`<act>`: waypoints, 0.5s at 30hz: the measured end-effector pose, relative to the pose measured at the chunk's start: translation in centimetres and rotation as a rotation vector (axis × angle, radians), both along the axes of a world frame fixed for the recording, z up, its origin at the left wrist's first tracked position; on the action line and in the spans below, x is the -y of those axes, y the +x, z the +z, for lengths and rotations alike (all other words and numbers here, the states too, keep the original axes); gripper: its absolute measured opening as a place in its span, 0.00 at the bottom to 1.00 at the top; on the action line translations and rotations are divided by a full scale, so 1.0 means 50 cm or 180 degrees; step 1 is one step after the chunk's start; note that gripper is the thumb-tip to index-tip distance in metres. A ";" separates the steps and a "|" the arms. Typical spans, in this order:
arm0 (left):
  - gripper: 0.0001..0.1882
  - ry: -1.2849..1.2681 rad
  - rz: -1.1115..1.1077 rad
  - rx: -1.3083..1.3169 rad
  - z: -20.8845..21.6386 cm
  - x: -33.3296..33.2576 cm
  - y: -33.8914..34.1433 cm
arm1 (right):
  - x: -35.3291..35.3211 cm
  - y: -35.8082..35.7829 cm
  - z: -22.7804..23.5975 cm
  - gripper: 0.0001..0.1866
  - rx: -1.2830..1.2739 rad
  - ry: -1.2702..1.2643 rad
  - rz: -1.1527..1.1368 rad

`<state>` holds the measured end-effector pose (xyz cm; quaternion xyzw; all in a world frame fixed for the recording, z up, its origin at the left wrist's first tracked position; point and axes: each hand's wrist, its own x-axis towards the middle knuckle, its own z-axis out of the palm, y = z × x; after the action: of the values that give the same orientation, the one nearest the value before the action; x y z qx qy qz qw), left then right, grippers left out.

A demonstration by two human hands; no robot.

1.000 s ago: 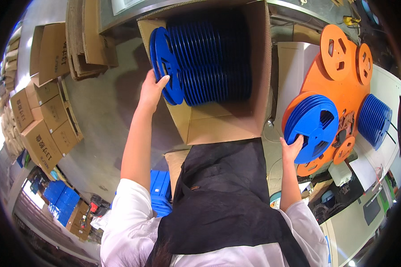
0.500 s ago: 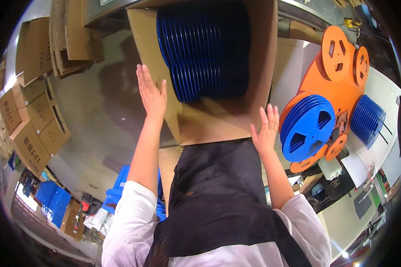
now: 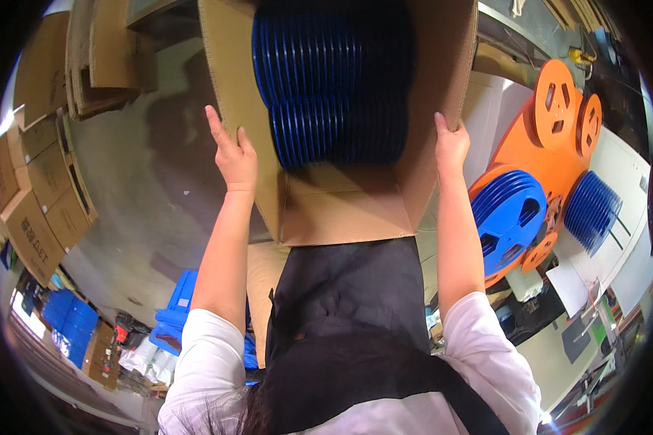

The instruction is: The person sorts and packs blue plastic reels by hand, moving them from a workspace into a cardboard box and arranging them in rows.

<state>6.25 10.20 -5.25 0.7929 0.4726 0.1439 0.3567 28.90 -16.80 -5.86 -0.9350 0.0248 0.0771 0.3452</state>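
An open cardboard box (image 3: pixel 345 210) stands against the front of my black apron. Two stacked rows of blue plastic reels (image 3: pixel 308 130) sit inside it on edge; the right part of them is in deep shadow. My right hand (image 3: pixel 451 148) grips the edge of the right wall, thumb on top and the other fingers mostly hidden behind the cardboard. Beside the left wall, my left hand (image 3: pixel 233 161) is open, with thumb and fingers spread and the thumb close to the cardboard. Whether it touches the wall I cannot tell.
To the right, an orange board with discs (image 3: pixel 544 138) carries blue reels (image 3: pixel 511 217), and more blue reels (image 3: pixel 591 210) stand beyond it. Stacked cartons (image 3: pixel 47 196) and flattened cardboard (image 3: pixel 112 51) are at the left. Blue bins (image 3: pixel 178 304) lie at the lower left.
My right hand has risen from beside the box and closed on its right wall. My left hand has shifted slightly left and down, and the box's opening appears wider.
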 end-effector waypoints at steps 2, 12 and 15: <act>0.39 -0.0325 0.0229 -0.0033 0.005 0.004 0.007 | 0.009 0.003 -0.004 0.23 -0.0527 -0.0252 0.0198; 0.27 -0.0217 0.0164 -0.0403 0.011 0.066 -0.028 | 0.040 -0.036 0.013 0.15 -0.0026 0.0004 0.0613; 0.26 0.0085 0.0106 -0.0127 0.003 0.125 -0.103 | 0.107 -0.088 0.024 0.16 -0.0312 0.0157 0.0634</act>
<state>1.12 3.94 -5.08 0.7923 0.4908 0.1402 0.3342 24.52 -22.14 -4.64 -0.9192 -0.0533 0.1571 0.3570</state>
